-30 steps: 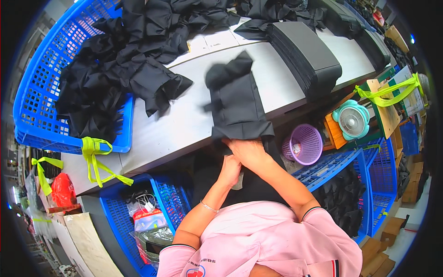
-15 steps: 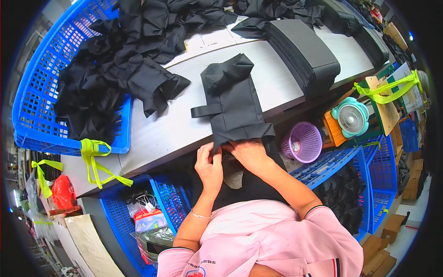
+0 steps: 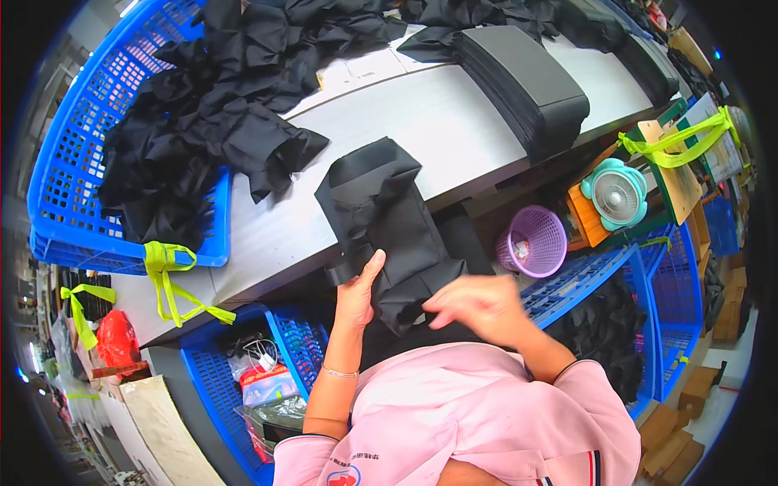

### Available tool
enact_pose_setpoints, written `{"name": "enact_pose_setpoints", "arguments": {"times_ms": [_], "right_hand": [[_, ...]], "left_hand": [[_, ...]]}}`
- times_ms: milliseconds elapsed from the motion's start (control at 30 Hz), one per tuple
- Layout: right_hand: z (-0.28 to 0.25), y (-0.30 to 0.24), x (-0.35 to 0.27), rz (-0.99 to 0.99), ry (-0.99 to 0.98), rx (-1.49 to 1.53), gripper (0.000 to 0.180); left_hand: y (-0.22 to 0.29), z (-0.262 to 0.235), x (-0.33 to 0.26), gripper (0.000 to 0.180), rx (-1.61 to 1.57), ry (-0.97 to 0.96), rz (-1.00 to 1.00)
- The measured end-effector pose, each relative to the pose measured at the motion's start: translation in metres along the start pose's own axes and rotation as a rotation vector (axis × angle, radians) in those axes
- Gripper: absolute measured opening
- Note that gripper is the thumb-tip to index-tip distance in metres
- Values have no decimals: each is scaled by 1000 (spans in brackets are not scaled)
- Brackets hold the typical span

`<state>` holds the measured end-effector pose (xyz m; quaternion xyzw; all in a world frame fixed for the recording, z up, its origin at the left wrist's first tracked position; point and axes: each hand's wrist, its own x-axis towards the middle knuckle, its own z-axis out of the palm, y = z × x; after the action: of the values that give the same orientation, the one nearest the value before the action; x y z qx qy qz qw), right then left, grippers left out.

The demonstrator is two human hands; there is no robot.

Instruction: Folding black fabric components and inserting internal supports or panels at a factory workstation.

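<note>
A black fabric bag (image 3: 401, 235) lies half over the front edge of the table, its lower end hanging toward my body. My left hand (image 3: 356, 292) grips its left side, the thumb on top and the fingers underneath, beside a short black strap (image 3: 339, 274). At the bag's lower right corner is my right hand (image 3: 480, 309), smeared by motion. Its fingers point left and come close to the cloth; whether they touch or hold it does not show.
On the white table (image 3: 284, 235), a heap of black fabric bags (image 3: 259, 73) spills from a blue basket (image 3: 69, 178). A stack of dark panels (image 3: 527, 81) stands right. Below are a purple bin (image 3: 535, 243), a teal fan (image 3: 616, 197) and another blue crate (image 3: 219, 381).
The bag has come nearer to me and its lower end now droops off the table. My left hand has shifted to its left side; my right hand has moved right and down.
</note>
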<state>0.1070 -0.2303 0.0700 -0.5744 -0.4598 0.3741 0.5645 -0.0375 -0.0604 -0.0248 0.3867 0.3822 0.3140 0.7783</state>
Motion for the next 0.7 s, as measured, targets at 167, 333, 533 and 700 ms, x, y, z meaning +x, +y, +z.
{"name": "enact_pose_setpoints", "arguments": {"times_ms": [167, 333, 533, 700], "right_hand": [[-41, 31, 27, 65, 401, -189, 28], [-50, 58, 23, 434, 84, 478, 31], [-16, 60, 27, 365, 244, 694, 19], [-17, 88, 26, 175, 356, 220, 17]], "left_hand": [[-9, 2, -12, 58, 138, -113, 3], [-27, -8, -6, 62, 26, -144, -76], [-30, -5, -2, 53, -176, -210, -168], [-20, 10, -6, 36, -183, -139, -162]]}}
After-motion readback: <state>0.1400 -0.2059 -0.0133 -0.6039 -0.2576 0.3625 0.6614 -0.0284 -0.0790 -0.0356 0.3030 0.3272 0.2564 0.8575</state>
